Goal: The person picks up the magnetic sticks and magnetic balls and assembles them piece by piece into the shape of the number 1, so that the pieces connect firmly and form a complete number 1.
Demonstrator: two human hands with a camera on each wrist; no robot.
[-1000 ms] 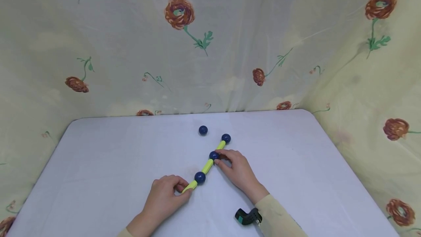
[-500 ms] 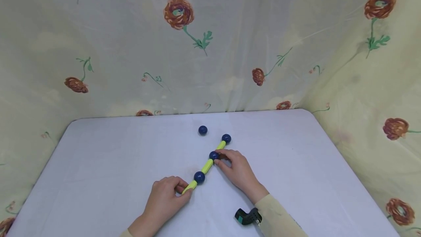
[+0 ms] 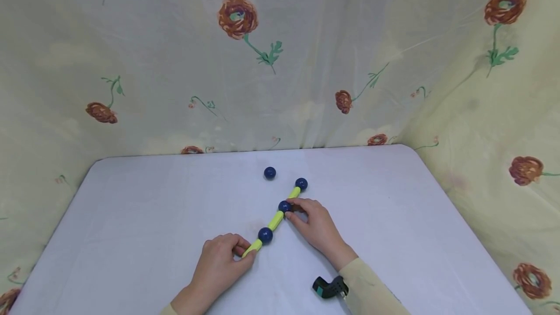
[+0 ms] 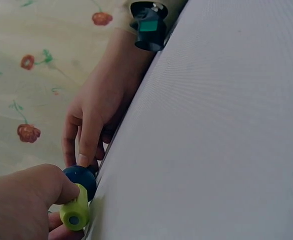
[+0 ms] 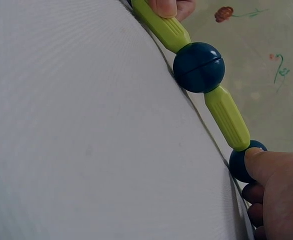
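A chain of yellow-green magnetic rods and dark blue balls runs slantwise over the white table in the head view. My left hand pinches the nearest rod between thumb and fingers; its free end, with a round grey tip, faces the left wrist camera. That rod meets a blue ball, and a second rod links it to the middle ball. My right hand pinches this middle ball. Beyond it, a third rod ends at the far ball.
One loose blue ball lies on the table, left of the chain's far end. A black wrist camera is strapped at the right sleeve. Flower-patterned cloth hangs behind the table and along its sides.
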